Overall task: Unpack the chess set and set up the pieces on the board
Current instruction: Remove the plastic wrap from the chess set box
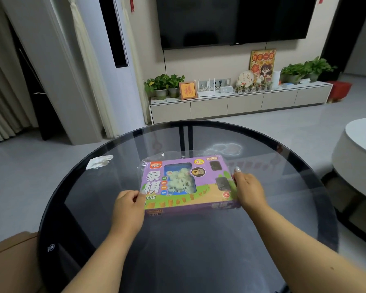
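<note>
A purple chess set box [188, 185] in clear plastic wrap lies flat on the round dark glass table [178, 240]. Pale round pieces show through a window in its lid. My left hand [128, 205] pinches the wrap at the box's near left corner, fingers curled. My right hand [248, 190] grips the box's right edge, one finger stretched along the side. The board itself is not in view.
A crumpled white tissue [99, 162] lies on the table at the far left. A white round table [359, 157] stands to the right. A brown seat edge [11, 261] is at the lower left. A TV cabinet [237, 103] with plants lines the far wall.
</note>
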`<action>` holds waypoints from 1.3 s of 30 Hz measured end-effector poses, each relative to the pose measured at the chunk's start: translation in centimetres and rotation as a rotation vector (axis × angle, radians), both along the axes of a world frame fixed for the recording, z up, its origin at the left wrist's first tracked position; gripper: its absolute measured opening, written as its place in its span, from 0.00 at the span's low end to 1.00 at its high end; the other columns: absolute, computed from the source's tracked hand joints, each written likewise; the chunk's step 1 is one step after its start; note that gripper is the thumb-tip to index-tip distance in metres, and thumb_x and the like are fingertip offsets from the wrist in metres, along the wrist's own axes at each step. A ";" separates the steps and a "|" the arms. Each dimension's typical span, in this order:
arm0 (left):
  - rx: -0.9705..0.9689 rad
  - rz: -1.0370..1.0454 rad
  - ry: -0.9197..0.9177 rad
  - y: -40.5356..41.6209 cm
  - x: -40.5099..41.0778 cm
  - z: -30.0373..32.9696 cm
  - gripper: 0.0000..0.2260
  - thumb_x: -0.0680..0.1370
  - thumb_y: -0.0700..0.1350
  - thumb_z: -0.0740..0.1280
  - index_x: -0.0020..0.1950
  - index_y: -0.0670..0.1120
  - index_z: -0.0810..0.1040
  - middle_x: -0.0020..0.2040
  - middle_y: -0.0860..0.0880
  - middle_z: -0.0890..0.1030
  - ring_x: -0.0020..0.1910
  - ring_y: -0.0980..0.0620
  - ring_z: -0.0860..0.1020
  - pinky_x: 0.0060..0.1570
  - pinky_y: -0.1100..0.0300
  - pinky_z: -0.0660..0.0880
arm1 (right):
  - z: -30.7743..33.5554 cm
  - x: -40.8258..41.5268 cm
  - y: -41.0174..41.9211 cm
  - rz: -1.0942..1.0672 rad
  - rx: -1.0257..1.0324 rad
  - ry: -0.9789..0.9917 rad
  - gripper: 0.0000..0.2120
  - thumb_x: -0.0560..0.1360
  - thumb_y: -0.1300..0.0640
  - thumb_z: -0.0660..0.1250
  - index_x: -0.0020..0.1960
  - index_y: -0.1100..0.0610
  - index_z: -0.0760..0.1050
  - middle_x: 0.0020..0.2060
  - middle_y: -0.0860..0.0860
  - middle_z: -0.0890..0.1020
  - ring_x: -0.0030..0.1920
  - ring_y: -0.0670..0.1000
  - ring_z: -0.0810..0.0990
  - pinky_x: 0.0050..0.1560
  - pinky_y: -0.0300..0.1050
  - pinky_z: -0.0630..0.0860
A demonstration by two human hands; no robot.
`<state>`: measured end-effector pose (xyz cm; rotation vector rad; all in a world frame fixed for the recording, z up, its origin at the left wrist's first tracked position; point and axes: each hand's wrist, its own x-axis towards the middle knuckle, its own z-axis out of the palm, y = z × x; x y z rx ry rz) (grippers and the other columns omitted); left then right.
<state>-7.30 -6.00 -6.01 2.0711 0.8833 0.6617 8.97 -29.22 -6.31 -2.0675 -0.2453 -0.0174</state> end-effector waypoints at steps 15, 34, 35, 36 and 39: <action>-0.136 0.003 -0.106 -0.6 -0.4 0.4 0.09 0.80 0.40 0.61 0.42 0.42 0.77 0.50 0.44 0.76 0.39 0.60 0.72 0.32 0.77 0.66 | 1.0 -1.5 0.2 0.006 0.221 0.075 0.18 0.80 0.48 0.58 0.35 0.55 0.70 0.49 0.58 0.75 0.45 0.57 0.77 0.34 0.44 0.73; -0.171 -0.017 -0.186 0.3 -0.8 -0.1 0.08 0.78 0.41 0.65 0.39 0.47 0.79 0.50 0.48 0.78 0.49 0.49 0.78 0.47 0.55 0.75 | 2.6 -1.6 -0.3 0.183 0.370 0.255 0.18 0.82 0.49 0.50 0.48 0.40 0.79 0.35 0.47 0.84 0.37 0.48 0.79 0.38 0.42 0.70; -0.185 -0.017 -0.195 0.3 -0.9 0.0 0.09 0.78 0.41 0.65 0.39 0.48 0.79 0.50 0.48 0.78 0.49 0.49 0.78 0.49 0.53 0.75 | 2.7 -1.5 -0.3 0.171 0.391 0.258 0.17 0.82 0.50 0.53 0.46 0.42 0.79 0.33 0.45 0.84 0.36 0.48 0.79 0.36 0.42 0.70; -0.197 -0.019 -0.197 0.2 -1.0 0.0 0.09 0.78 0.41 0.65 0.39 0.49 0.79 0.50 0.47 0.79 0.49 0.48 0.79 0.50 0.52 0.76 | 2.7 -1.4 -0.3 0.156 0.414 0.271 0.14 0.81 0.51 0.56 0.46 0.43 0.79 0.31 0.45 0.84 0.34 0.48 0.79 0.35 0.42 0.69; -0.207 -0.033 -0.171 0.1 -1.0 0.1 0.08 0.79 0.42 0.65 0.41 0.48 0.80 0.51 0.48 0.79 0.50 0.49 0.79 0.49 0.53 0.76 | 2.7 -1.1 -0.4 0.138 0.454 0.320 0.09 0.80 0.50 0.60 0.52 0.50 0.78 0.32 0.48 0.83 0.28 0.46 0.78 0.28 0.39 0.68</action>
